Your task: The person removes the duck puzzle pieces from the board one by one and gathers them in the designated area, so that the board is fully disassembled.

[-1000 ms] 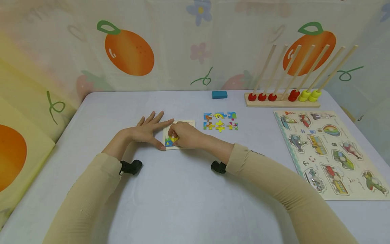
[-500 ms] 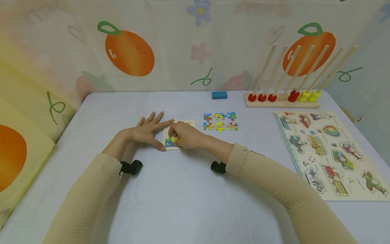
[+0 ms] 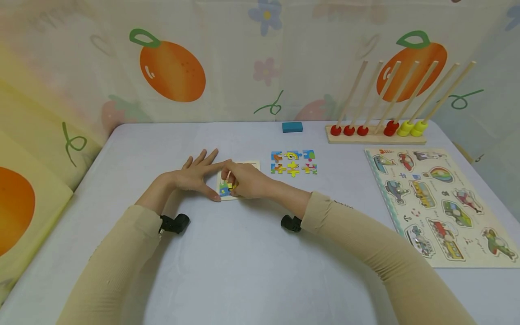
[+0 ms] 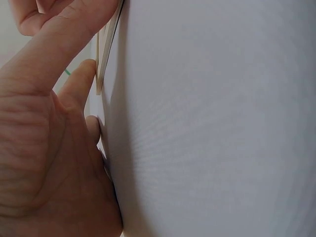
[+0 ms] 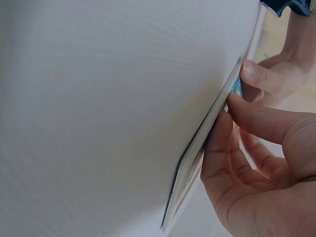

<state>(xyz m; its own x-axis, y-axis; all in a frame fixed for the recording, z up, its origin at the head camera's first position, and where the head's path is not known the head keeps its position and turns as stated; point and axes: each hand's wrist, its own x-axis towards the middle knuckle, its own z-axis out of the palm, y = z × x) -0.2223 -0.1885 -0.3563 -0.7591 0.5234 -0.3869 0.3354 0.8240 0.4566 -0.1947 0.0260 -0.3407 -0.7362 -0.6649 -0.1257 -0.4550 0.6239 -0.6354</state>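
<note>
A small wooden puzzle tray (image 3: 255,163) lies at the middle of the table, with a blue and green puzzle piece (image 3: 224,191) in its near left corner. My left hand (image 3: 190,177) is spread at the tray's left side, thumb and index finger touching its edge. Over the tray, my right hand (image 3: 249,180) pinches a small yellow puzzle piece (image 3: 230,186) between thumb and curled fingers. The fingers hide most of that piece and much of the tray. In the right wrist view, the right thumb and fingertips (image 5: 223,118) are down at the tray's surface.
Loose jigsaw pieces (image 3: 293,169) lie in two rows right of the tray. Behind them is a blue block (image 3: 292,127). A bead-and-peg counting stand (image 3: 375,139) occupies the back right, and a large vehicle puzzle board (image 3: 422,216) lies at the right.
The right fingers have shifted slightly left, and the yellow piece beneath them now looks tilted. My left hand has stayed in place.
</note>
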